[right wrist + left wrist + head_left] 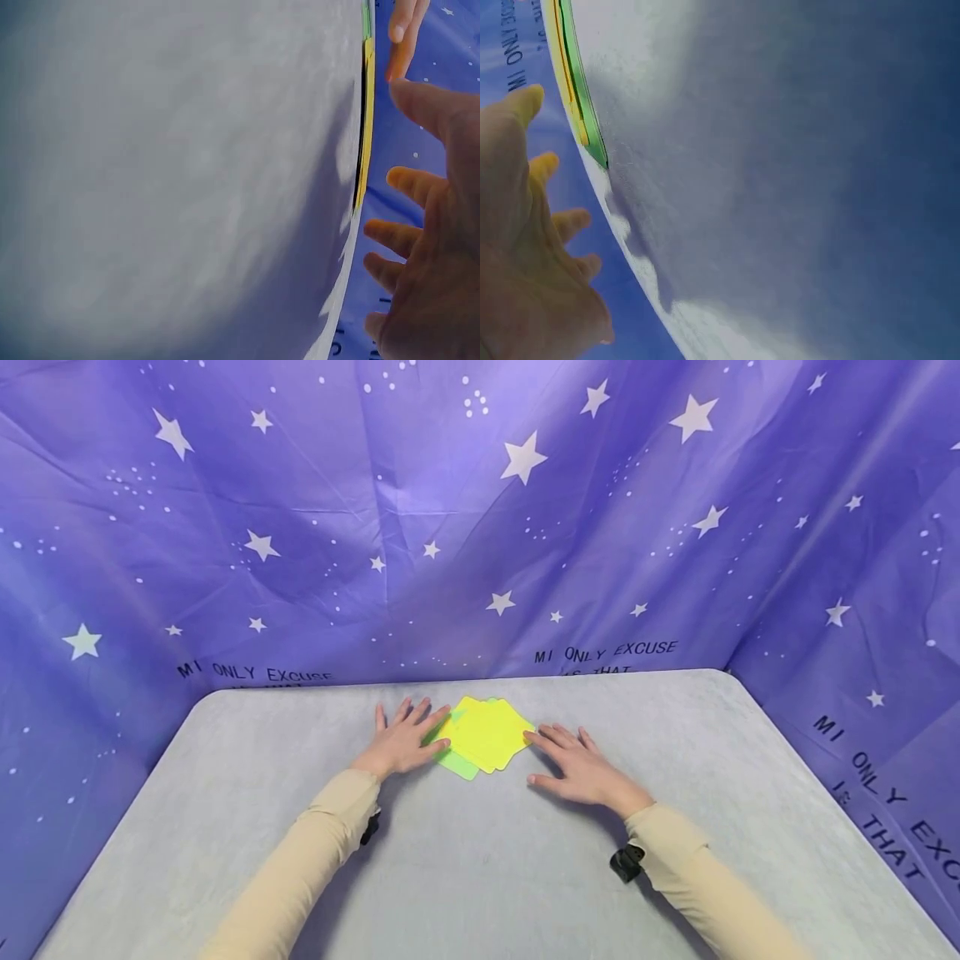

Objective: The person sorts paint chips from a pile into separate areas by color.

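A loose pile of thin, flat yellow sheets point(489, 735) and light green sheets point(459, 765) lies near the back of the table, the pieces turned at different angles. At the pile's left side, my left hand point(400, 743) is spread, with index finger and thumb at the edge. My right hand point(581, 772) is across from it, its fingers extended and the index fingertip by the yellow right corner. Neither hand grips anything. The left wrist view shows the green edge point(591, 124) beyond the left hand; in the right wrist view the yellow edge point(366, 127) appears edge-on.
A pale grey table point(480, 877) with rounded back corners carries the pile. Behind it and along both sides hangs a purple-blue cloth point(420, 468) with white stars and printed lettering. A dark wrist device point(627, 862) sits under the right sleeve's cuff.
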### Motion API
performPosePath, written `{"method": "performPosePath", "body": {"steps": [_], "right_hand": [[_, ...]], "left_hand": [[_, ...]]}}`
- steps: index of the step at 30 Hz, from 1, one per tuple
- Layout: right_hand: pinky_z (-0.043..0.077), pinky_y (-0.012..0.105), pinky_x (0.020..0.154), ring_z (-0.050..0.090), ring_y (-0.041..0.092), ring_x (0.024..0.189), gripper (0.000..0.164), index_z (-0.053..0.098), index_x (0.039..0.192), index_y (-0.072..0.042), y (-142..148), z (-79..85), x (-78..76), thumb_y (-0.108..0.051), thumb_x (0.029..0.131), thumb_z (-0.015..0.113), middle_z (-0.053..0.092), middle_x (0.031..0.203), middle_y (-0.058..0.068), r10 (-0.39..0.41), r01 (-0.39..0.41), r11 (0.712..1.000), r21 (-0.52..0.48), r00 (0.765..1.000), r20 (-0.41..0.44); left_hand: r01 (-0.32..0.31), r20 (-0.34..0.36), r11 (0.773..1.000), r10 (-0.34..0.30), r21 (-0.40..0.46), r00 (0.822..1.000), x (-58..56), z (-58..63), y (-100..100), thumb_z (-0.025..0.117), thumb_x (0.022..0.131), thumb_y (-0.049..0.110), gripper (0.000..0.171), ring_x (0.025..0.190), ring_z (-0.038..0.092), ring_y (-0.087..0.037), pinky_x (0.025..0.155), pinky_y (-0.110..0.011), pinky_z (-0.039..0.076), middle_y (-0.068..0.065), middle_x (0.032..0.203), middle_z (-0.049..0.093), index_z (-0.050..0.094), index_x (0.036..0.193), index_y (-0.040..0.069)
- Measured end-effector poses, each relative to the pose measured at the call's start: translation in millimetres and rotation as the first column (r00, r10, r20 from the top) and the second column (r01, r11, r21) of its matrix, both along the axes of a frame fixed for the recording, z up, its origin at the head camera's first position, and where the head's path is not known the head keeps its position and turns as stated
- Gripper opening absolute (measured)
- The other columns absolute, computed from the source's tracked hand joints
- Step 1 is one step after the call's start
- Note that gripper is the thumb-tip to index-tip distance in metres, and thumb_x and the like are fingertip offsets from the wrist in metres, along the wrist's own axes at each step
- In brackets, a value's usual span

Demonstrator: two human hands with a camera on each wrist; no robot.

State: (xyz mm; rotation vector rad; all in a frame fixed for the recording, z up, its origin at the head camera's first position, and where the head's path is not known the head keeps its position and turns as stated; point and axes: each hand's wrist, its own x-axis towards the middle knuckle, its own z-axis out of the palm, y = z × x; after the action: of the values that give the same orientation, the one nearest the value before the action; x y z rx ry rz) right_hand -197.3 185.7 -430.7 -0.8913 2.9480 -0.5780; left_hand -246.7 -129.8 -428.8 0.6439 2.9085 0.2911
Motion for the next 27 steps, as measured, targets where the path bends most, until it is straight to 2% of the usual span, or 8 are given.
{"method": "performPosePath", "body": {"steps": [3,7,13,17,21,27], "right_hand": [[0.008,0.066,0.107,0.028,0.038,0.138,0.070,0.040,0.147,-0.010,-8.1,-0.4,-4.9,-0.043,0.090,0.062,0.035,0.149,0.020,0.001,-0.001,1.000,0.018,1.000,0.022],[0.008,0.064,0.108,0.027,0.037,0.138,0.073,0.035,0.148,-0.002,-18.9,0.0,-10.7,-0.041,0.091,0.061,0.034,0.149,0.021,-0.016,0.013,0.999,0.048,0.997,0.071],[0.007,0.061,0.110,0.025,0.035,0.140,0.079,0.030,0.148,0.004,-27.6,0.0,-16.2,-0.041,0.091,0.060,0.031,0.151,0.023,-0.064,0.053,0.995,0.083,0.989,0.134],[0.007,0.060,0.111,0.021,0.035,0.141,0.082,0.027,0.149,0.004,-27.7,-1.9,-19.5,-0.044,0.090,0.060,0.026,0.153,0.023,-0.076,0.062,0.994,0.090,0.984,0.159],[0.008,0.061,0.110,0.019,0.036,0.142,0.085,0.026,0.148,0.006,-26.0,-3.4,-24.1,-0.045,0.089,0.060,0.023,0.154,0.023,-0.077,0.064,0.995,0.077,0.980,0.181],[0.010,0.063,0.109,0.020,0.037,0.141,0.086,0.027,0.148,0.007,-22.8,-3.8,-28.2,-0.045,0.089,0.062,0.023,0.154,0.023,-0.075,0.065,0.996,0.057,0.980,0.185]], "left_hand": [[0.030,0.016,1.000,-0.030,-0.007,0.999,-4.1,1.6,5.0,0.040,0.098,0.055,0.065,0.143,0.006,-0.041,0.103,-0.070,-0.008,-0.012,0.159,0.015,0.025,0.154,0.028],[0.057,0.058,0.998,-0.055,-0.037,0.997,-5.0,3.3,15.5,0.042,0.099,0.052,0.064,0.143,0.005,-0.041,0.104,-0.069,-0.008,-0.012,0.159,0.012,0.023,0.155,0.028],[0.021,0.121,0.993,-0.007,-0.114,0.993,0.5,4.3,27.8,0.036,0.101,0.052,0.060,0.144,0.002,-0.039,0.105,-0.067,-0.008,-0.009,0.161,0.008,0.019,0.155,0.032],[0.010,0.154,0.992,0.010,-0.129,0.988,5.1,3.2,31.5,0.032,0.102,0.052,0.061,0.144,0.001,-0.038,0.106,-0.066,-0.008,-0.006,0.161,0.005,0.014,0.156,0.031],[0.026,0.152,0.989,-0.004,-0.145,0.988,8.5,4.1,36.3,0.035,0.101,0.051,0.063,0.145,0.001,-0.035,0.107,-0.064,-0.006,0.002,0.161,0.005,0.014,0.156,0.027],[0.110,0.099,0.989,-0.099,-0.103,0.990,8.4,2.0,42.0,0.044,0.101,0.044,0.063,0.145,0.007,-0.033,0.110,-0.061,0.000,0.003,0.160,0.012,0.025,0.154,0.016]]}}
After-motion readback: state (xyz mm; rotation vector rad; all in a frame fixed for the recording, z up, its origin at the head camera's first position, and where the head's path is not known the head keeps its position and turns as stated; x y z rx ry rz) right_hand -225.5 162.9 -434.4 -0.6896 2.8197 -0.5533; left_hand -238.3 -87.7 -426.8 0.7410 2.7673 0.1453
